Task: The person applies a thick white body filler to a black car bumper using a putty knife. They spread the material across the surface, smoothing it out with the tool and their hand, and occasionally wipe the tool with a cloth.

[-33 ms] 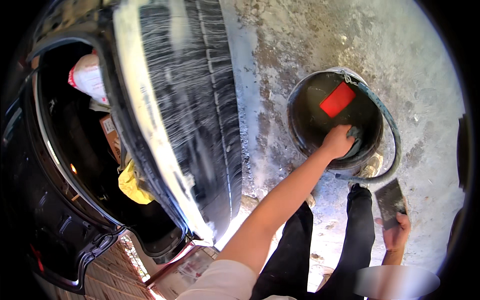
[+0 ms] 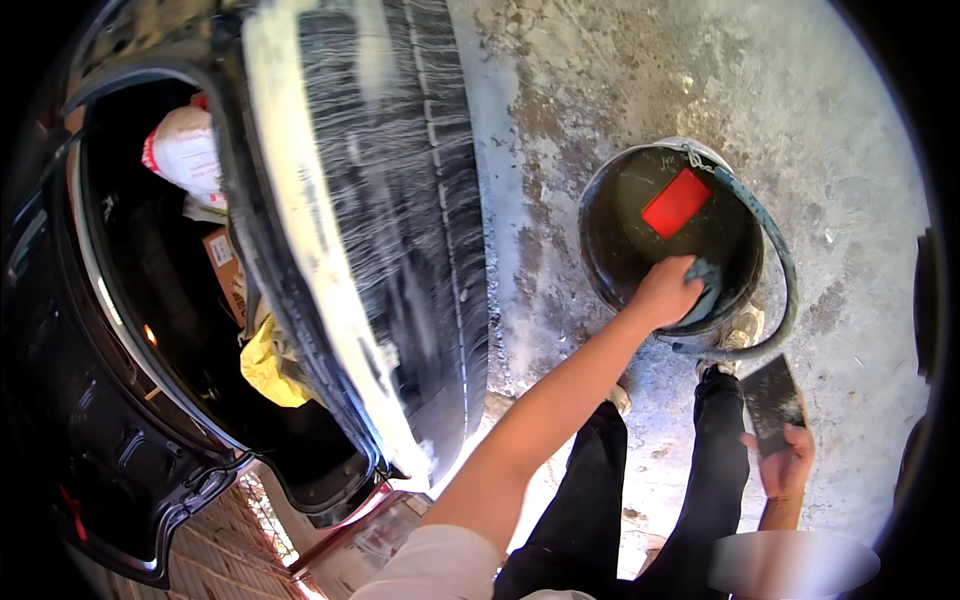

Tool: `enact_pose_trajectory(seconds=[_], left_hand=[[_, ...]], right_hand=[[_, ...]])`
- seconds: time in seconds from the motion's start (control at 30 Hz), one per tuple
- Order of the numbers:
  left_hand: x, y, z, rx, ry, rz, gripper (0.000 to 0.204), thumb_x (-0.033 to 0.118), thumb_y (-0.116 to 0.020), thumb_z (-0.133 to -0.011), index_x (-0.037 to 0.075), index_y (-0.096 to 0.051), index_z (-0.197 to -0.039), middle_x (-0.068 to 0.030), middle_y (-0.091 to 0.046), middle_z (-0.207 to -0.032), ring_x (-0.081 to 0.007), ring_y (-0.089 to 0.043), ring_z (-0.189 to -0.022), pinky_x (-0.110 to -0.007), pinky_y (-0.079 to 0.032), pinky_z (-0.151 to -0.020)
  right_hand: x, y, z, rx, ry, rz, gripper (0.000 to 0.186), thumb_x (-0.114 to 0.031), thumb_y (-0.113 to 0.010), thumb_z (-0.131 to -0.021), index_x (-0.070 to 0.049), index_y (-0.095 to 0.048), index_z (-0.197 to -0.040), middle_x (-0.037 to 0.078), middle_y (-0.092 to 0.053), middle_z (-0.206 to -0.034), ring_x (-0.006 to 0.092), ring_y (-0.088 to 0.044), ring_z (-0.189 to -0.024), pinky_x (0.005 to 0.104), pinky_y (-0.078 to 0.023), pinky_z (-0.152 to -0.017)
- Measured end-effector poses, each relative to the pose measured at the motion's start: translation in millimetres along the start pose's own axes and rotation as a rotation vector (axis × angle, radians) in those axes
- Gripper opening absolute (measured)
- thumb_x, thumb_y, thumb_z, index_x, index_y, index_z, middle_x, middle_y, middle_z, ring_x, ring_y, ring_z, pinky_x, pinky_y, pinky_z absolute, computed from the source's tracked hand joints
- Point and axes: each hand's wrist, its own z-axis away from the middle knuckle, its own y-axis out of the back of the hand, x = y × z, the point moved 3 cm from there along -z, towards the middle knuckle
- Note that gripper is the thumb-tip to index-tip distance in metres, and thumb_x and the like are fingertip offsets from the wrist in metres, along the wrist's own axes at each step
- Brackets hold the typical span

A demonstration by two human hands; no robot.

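My left hand [image 2: 668,290] reaches into a dark round bucket [image 2: 592,255] and grips a wet-looking, dark grey-green cloth [image 2: 706,290] against its near inner wall. In the murky water beside it, a red rectangular block [image 2: 676,203] lies toward the bucket's far side. Low on the right, my right hand [image 2: 786,462] has its fingers closed on the lower end of a dark, flat rectangular sanding pad [image 2: 772,402]. Pale smears mark the pad's face. Part of the cloth is hidden by my left hand.
A hose-covered bucket handle [image 2: 785,270] curves down the bucket's right side, near my shoe [image 2: 742,330]. At left stands a dark car body panel [image 2: 390,200] with scuffed, whitish streaks. Its open trunk [image 2: 160,300] holds a white sack, a cardboard box and a yellow bag.
My left hand has shifted slightly left with the cloth, and more of the cloth shows. My right hand and the pad have moved a little to the left.
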Motion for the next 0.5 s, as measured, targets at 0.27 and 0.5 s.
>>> enact_pose_trajectory(seconds=[0.27, 0.5], left_hand=[[125.3, 226.3, 268.8, 0.305, 0.091, 0.113, 0.035, 0.008, -0.056, -0.087, -0.002, -0.068, -0.118, -0.0043, -0.067, -0.087, -0.0093, -0.059, -0.082, -0.027, -0.05, -0.076], [101.0, 321.4, 343.4, 0.851, -0.016, 0.485, 0.029, 0.013, -0.066, -0.095, -0.006, -0.063, -0.117, -0.0106, -0.069, -0.105, -0.0142, -0.064, -0.088, -0.029, -0.053, -0.084]], right_hand=[[167.7, -144.9, 3.1, -0.347, -0.186, 0.034, 0.082, -0.001, -0.05, -0.084, -0.012, -0.029, -0.162, 0.007, -0.026, -0.166, 0.0227, -0.026, -0.152, 0.0438, -0.037, -0.117], [217.4, -368.7, -5.3, -0.399, 0.274, 0.694, 0.069, -0.024, -0.045, -0.107, -0.005, -0.011, -0.163, 0.018, -0.015, -0.17, 0.0277, -0.013, -0.157, 0.0352, -0.012, -0.126]])
